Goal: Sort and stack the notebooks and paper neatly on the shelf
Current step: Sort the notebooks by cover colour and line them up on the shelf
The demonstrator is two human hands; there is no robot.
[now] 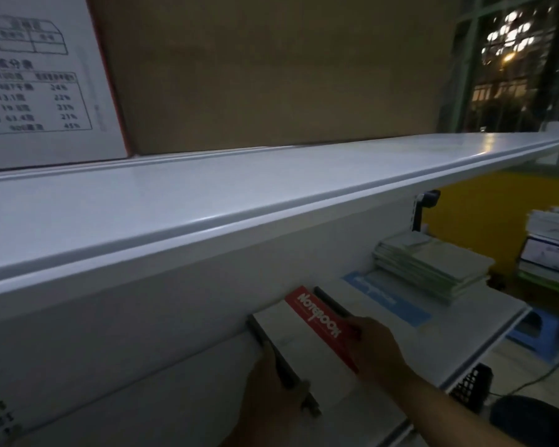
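A white notebook (307,346) with a red band printed "Notebook" and a dark spine lies flat on the lower white shelf (484,321). My left hand (271,395) grips its dark spine edge at the left. My right hand (375,346) rests on its right side over the red band, fingers curled at the edge. Beside it to the right lies a white pad with a blue strip (391,301). Farther right sits a stack of pale green notebooks (433,266).
The upper white shelf (207,201) juts out above the notebooks and carries a brown cardboard box (271,69) and a white printed box (42,79). At the right are piled papers (552,233), a blue stool (530,333) and a black mesh basket (471,385).
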